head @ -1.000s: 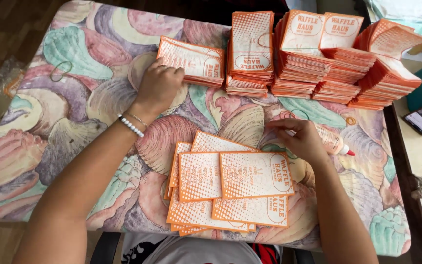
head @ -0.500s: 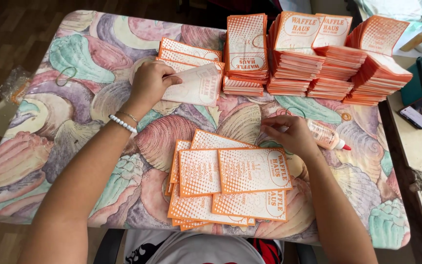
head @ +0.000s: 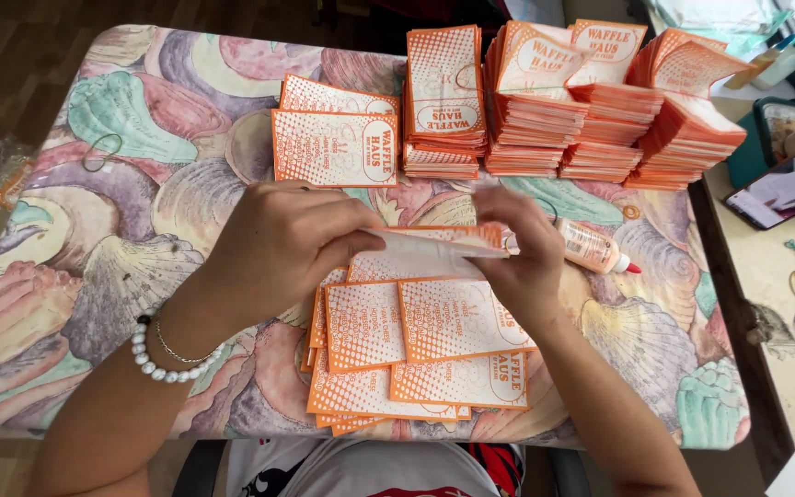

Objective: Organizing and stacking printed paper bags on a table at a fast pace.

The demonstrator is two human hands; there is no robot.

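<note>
A flat orange-and-white printed bag point(head: 430, 250) is held edge-on between both hands, above the loose pile of bags point(head: 416, 354) at the near table edge. The left hand point(head: 287, 241) is closed on its left end, the right hand point(head: 517, 253) pinched on its right end (thumb under, fingers over). A glue bottle point(head: 593, 247) lies just beside the right hand. 2 flat bags point(head: 335, 138) lie farther back, with tall stacks point(head: 563, 101) behind them on the shell-patterned tablecloth point(head: 94, 212).
</note>
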